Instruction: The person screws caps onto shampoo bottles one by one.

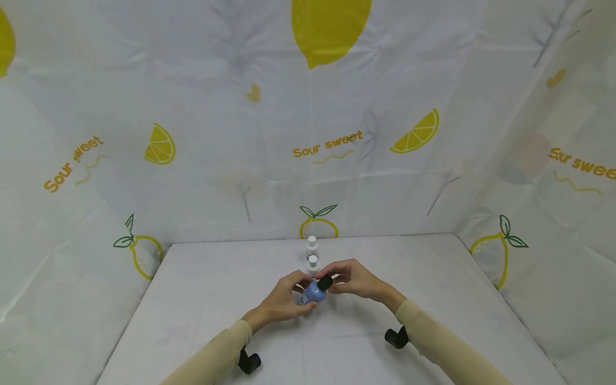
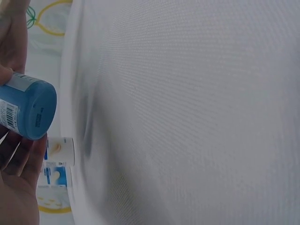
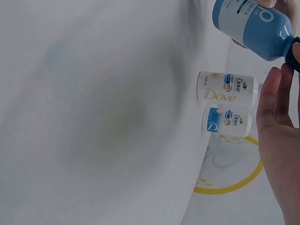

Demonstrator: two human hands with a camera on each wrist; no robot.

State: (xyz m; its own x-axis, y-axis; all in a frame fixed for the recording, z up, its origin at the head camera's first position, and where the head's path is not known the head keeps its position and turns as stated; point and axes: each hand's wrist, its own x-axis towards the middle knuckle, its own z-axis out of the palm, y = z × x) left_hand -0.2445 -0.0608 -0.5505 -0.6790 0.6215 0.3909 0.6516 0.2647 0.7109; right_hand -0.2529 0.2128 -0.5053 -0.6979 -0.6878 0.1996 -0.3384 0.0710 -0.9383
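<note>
A blue bottle (image 1: 314,293) with a black cap (image 1: 325,282) is held tilted above the table, cap toward the upper right. My left hand (image 1: 281,299) grips its body, thumb on the near side and fingers behind. At the cap, my right hand (image 1: 358,280) pinches with thumb and fingertips; the right wrist view cuts off part of this contact. The bottle's flat base (image 2: 41,112) faces the left wrist camera, with a barcode label beside it. Just behind the hands stand two white Dove bottles, a nearer one (image 3: 225,89) and a farther one with a blue label patch (image 3: 227,122).
A white cloth covers the table (image 1: 212,289). White curtains (image 1: 216,133) printed with lemons hang behind and at both sides. Black devices, one at the left wrist (image 1: 250,362) and another at the right wrist (image 1: 397,338), stick out below the sleeves.
</note>
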